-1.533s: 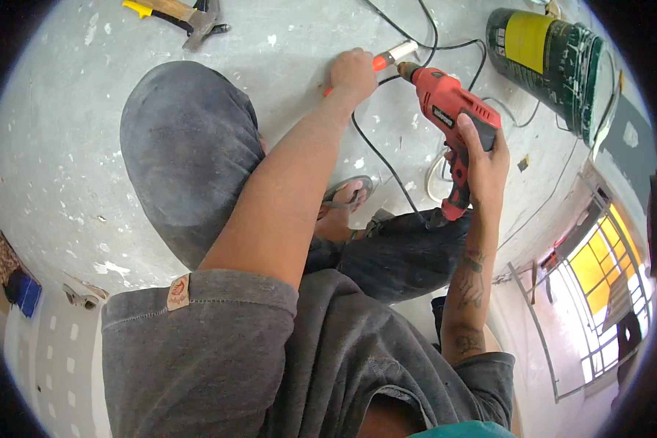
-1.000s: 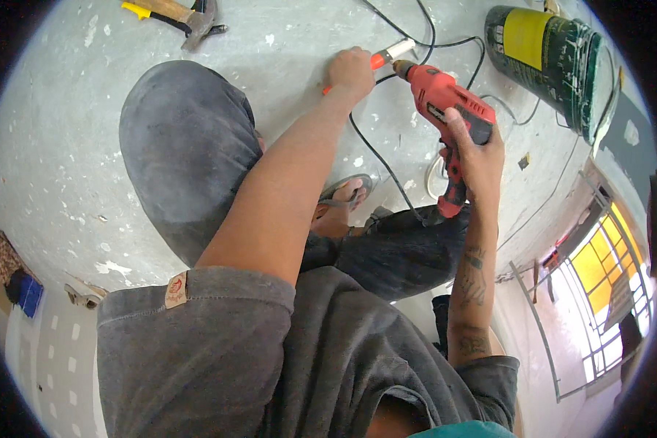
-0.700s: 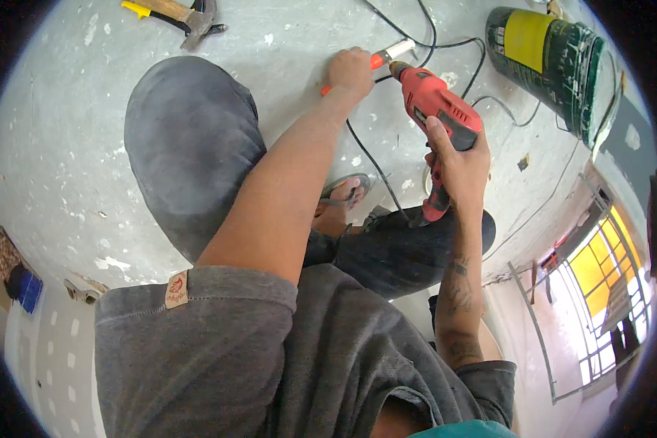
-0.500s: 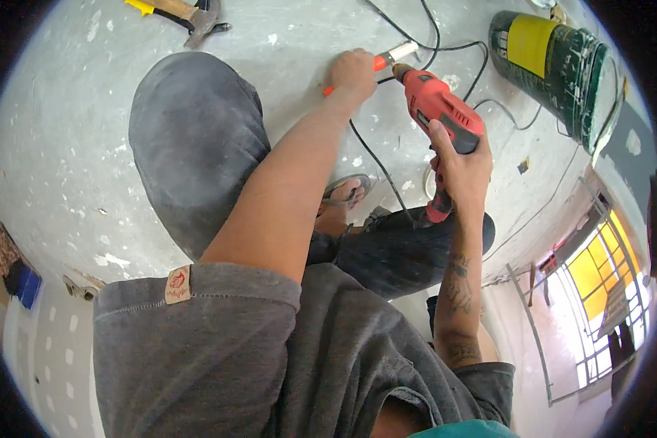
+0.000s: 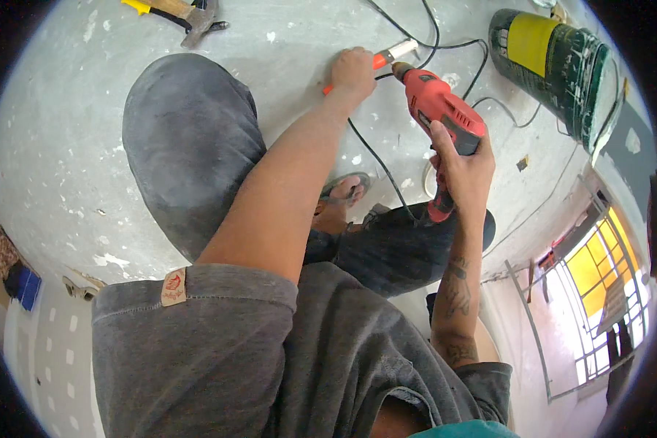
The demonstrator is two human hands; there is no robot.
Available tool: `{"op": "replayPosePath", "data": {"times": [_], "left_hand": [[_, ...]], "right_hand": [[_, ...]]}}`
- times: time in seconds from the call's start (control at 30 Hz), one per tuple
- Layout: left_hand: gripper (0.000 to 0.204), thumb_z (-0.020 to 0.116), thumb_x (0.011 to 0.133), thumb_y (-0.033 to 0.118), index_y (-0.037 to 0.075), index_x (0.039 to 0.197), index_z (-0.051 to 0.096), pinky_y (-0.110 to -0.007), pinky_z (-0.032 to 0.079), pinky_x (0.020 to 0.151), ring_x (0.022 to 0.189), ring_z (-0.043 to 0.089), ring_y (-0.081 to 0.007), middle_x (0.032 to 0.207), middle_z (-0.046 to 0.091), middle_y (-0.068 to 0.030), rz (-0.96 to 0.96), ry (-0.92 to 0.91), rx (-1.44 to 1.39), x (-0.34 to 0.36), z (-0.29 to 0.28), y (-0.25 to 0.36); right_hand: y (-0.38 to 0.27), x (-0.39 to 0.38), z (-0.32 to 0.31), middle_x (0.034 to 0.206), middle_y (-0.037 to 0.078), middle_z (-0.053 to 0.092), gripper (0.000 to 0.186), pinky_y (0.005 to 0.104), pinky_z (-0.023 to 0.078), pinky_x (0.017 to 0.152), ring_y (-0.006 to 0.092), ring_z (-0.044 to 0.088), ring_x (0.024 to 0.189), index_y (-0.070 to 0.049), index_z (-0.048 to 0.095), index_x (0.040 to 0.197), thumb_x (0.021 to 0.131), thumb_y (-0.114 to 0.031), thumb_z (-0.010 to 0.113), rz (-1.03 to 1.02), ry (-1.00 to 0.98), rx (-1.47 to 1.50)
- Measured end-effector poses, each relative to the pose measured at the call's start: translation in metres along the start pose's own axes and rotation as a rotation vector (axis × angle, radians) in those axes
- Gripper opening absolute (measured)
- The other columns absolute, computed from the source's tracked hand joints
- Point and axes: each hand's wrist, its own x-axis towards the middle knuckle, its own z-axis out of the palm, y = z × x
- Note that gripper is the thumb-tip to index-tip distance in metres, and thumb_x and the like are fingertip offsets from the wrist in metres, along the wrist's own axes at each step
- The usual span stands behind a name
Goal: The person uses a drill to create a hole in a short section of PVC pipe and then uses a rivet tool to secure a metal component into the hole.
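My left hand [image 5: 352, 74] is closed around an orange-handled tool [image 5: 384, 60] with a flat whitish end, held low against the grey floor; its exact kind is not clear. My right hand [image 5: 466, 166] grips a red and black corded power drill [image 5: 431, 98] by its handle. The drill's brassy chuck points at the left-hand tool, close beside its pale end. Whether a bit sits in the chuck, or touches the tool, I cannot make out. A black cord [image 5: 376, 157] runs across the floor beneath my left wrist toward the drill's handle.
A claw hammer [image 5: 197, 22] lies at the far left. Toward the far right, a dark green bucket [image 5: 551, 66] with a yellow label rests on its side. More black cable [image 5: 482, 55] loops between bucket and drill. My bent knees [image 5: 190, 124] flank the work; a barred window [image 5: 598, 277] is at right.
Both hands keep their grips on the drill and the orange-handled tool, almost unmoved. The view has shifted slightly, and my left knee appears a little farther left.
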Motion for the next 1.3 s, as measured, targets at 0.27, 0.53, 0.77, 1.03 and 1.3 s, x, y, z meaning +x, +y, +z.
{"op": "replayPosePath", "data": {"times": [0.27,0.53,0.77,1.03,1.3], "left_hand": [[0.024,0.075,0.082,0.024,0.005,0.094,0.069,-0.042,0.055,0.081,0.091,0.067,-0.0324,0.099,0.066,-0.0134,0.0,0.011,-0.015,0.002,0.004,0.0],[0.022,0.076,0.08,0.021,0.005,0.092,0.069,-0.044,0.054,0.081,0.093,0.066,-0.0332,0.097,0.066,-0.0134,-0.007,0.013,-0.054,0.002,0.004,0.0],[0.02,0.075,0.081,0.02,0.005,0.091,0.069,-0.044,0.054,0.083,0.096,0.066,-0.0332,0.099,0.066,-0.0136,-0.004,-0.01,-0.033,0.003,0.0,0.0],[0.017,0.071,0.081,0.015,0.005,0.094,0.068,-0.044,0.054,0.084,0.097,0.066,-0.0335,0.101,0.066,-0.0141,-0.016,0.007,-0.05,0.001,-0.004,0.001],[0.017,0.072,0.08,0.014,0.006,0.095,0.069,-0.042,0.055,0.084,0.097,0.067,-0.0326,0.103,0.067,-0.014,-0.024,-0.057,-0.028,0.001,-0.008,0.006]], "right_hand": [[0.018,0.007,0.002,0.091,0.013,0.07,0.06,0.0302,0.057,0.058,0.0186,0.07,0.068,0.001,0.058,0.121,0.08,-0.037,0.081,-0.032,-0.004,0.075],[0.024,0.007,0.011,0.098,0.015,0.072,0.059,0.0364,0.056,0.076,0.0243,0.072,0.085,-0.002,0.059,0.123,0.078,-0.033,0.082,-0.172,0.058,-0.086],[0.025,0.013,0.008,0.104,0.017,0.072,0.06,0.0375,0.053,0.085,0.027,0.071,0.096,-0.005,0.06,0.124,0.076,-0.033,0.083,-0.139,0.013,-0.057],[0.027,0.014,0.013,0.104,0.018,0.072,0.06,0.0375,0.053,0.085,0.0282,0.071,0.097,-0.006,0.06,0.125,0.075,-0.031,0.083,-0.191,0.02,-0.088],[0.031,0.011,0.015,0.101,0.017,0.073,0.059,0.0371,0.054,0.083,0.0286,0.072,0.093,-0.005,0.062,0.122,0.074,-0.032,0.084,-0.217,0.081,-0.112]]}}
